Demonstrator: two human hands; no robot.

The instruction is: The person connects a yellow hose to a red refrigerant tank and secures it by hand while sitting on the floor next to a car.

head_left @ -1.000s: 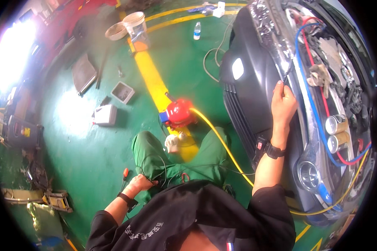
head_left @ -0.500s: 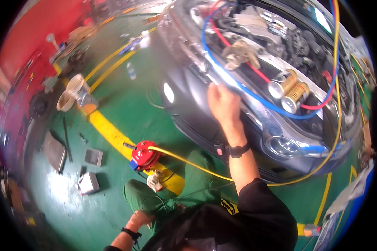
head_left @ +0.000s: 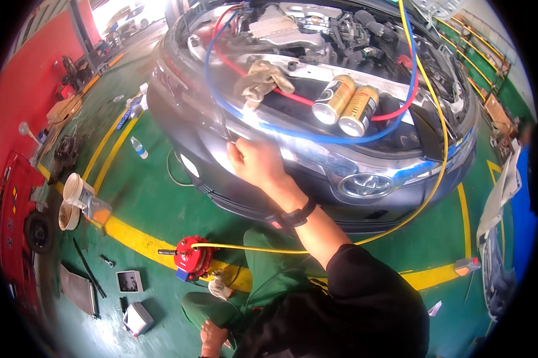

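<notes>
My right hand (head_left: 256,162) is closed in a fist at the front edge of a grey car (head_left: 188,140), beside the chrome trim. A thin dark piece seems to stick out above the fist, too small to name. On my green-trousered leg rests my left hand (head_left: 212,335), low in the view, its fingers mostly hidden. Ahead of the right hand, a pair of work gloves (head_left: 263,82) lies on the front panel of the open engine bay. Two gold cans (head_left: 334,98) lie to their right. A blue hose (head_left: 317,138) and a red hose (head_left: 296,97) loop around them.
A red pump-like machine (head_left: 192,258) stands on the floor, with a yellow hose (head_left: 251,247) running from it to the car. Another glove (head_left: 220,286) lies beside it. Farther left are a white bucket (head_left: 78,188), a grey tray (head_left: 129,281) and a white jug (head_left: 139,319).
The head view has turned, so the car and floor things sit farther left. My right fist stays at the car's front edge. The left hand stays by my leg.
</notes>
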